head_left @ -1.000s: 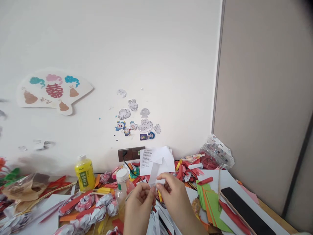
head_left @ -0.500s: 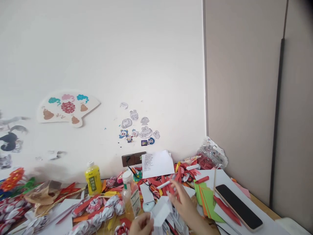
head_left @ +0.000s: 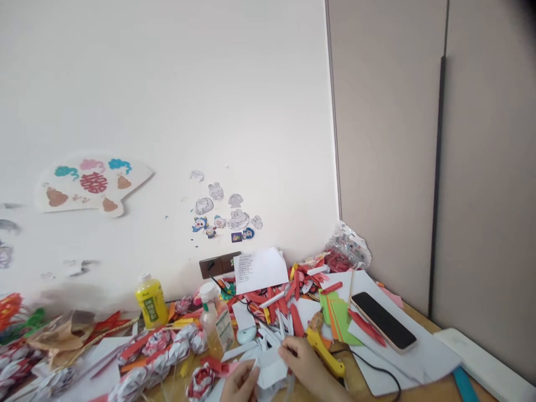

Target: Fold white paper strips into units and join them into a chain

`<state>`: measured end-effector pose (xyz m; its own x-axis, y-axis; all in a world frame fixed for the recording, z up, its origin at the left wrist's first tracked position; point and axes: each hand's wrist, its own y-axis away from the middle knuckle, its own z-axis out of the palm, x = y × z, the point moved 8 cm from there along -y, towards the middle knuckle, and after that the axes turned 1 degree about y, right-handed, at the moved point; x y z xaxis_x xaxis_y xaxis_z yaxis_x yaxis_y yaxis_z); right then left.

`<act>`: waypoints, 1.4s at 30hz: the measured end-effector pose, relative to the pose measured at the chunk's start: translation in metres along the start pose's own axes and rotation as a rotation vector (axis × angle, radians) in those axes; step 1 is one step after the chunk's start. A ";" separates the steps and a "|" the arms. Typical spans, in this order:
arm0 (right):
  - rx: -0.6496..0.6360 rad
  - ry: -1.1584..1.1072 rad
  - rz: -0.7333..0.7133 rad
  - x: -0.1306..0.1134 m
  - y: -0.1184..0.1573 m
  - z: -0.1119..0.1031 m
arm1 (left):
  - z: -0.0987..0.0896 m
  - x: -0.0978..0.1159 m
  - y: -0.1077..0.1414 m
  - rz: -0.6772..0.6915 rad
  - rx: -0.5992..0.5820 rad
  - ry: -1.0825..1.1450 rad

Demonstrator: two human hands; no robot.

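A white folded paper piece (head_left: 271,369) is low in the middle of the view, between my two hands. My left hand (head_left: 240,382) pinches its left side with bent fingers. On the opposite side, my right hand (head_left: 298,358) grips the upper right edge between thumb and fingers. Loose white paper strips (head_left: 268,338) lie just beyond the hands. A yellow glue gun (head_left: 324,352) rests beside my right wrist, partly hidden by the forearm. To the left of my left hand sits a red-and-white rolled paper piece (head_left: 200,383).
A clear bottle (head_left: 211,318) and a yellow bottle (head_left: 151,304) stand on the left. Red paper strips (head_left: 288,290) are heaped by the wall. Rightward lie green paper (head_left: 341,318), a phone (head_left: 383,321) and a black cable (head_left: 377,365). A written sheet (head_left: 262,272) leans behind.
My right hand has come down from above the strips and now grips the folded paper with my left hand. The view has turned right, and the glue gun is now visible.
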<state>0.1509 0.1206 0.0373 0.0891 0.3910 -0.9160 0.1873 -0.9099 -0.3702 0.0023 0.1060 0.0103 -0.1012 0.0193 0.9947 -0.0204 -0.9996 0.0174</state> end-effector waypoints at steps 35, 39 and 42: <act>-0.037 -0.350 0.209 0.022 0.019 0.010 | 0.011 -0.001 0.009 -0.058 -0.064 0.298; -0.051 -0.404 0.255 0.026 0.019 0.012 | 0.006 -0.007 0.007 -0.089 -0.022 0.242; -0.054 -0.434 0.284 0.028 0.019 0.012 | 0.002 -0.011 0.006 -0.116 0.013 0.238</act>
<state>0.1456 0.1124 0.0029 -0.2676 0.0263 -0.9632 0.2660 -0.9587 -0.1001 0.0050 0.0993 -0.0003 -0.3297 0.1360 0.9342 -0.0327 -0.9906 0.1327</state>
